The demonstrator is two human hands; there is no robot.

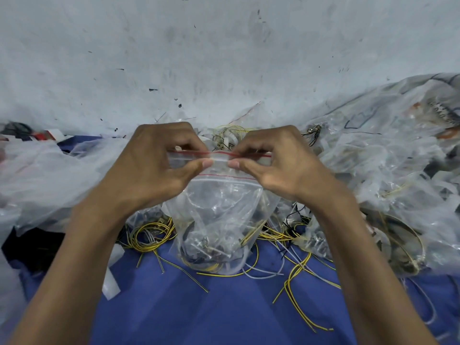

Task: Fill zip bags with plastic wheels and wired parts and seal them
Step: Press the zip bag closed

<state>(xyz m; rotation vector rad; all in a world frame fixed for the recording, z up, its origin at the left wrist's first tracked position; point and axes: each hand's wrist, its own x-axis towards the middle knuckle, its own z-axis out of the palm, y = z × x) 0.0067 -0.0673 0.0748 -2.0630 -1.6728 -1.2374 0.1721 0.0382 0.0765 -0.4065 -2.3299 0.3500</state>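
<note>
while both hands hold it by its top edge, the clear plastic zip bag with a red line along its mouth (219, 215) hangs in the middle of the view, above the blue cloth surface (224, 312); whether its bottom touches the cloth cannot be told. the left hand (149, 165) pinches the left part of the zip strip, thumb in front and curled fingers behind, and the right hand (278, 168) pinches the right part in the same way. the two thumb tips sit close together at the middle of the strip, just apart. inside the bag, near the bottom, lies a tangle of yellow and white wired parts (211, 255); single pieces in it are too jumbled to name. loose yellow-and-black striped wires (296, 277) and thin white wires lie on the cloth beside and under the bag, more of them to the right. crumpled clear plastic sheeting (49, 170) is heaped on the left, and a pile of clear plastic bags holding dark and yellow parts (388, 170) rises on the right. a few flat white plastic strips (112, 282) lie at the lower left. behind everything stands a scuffed whitish wall (224, 58).
</note>
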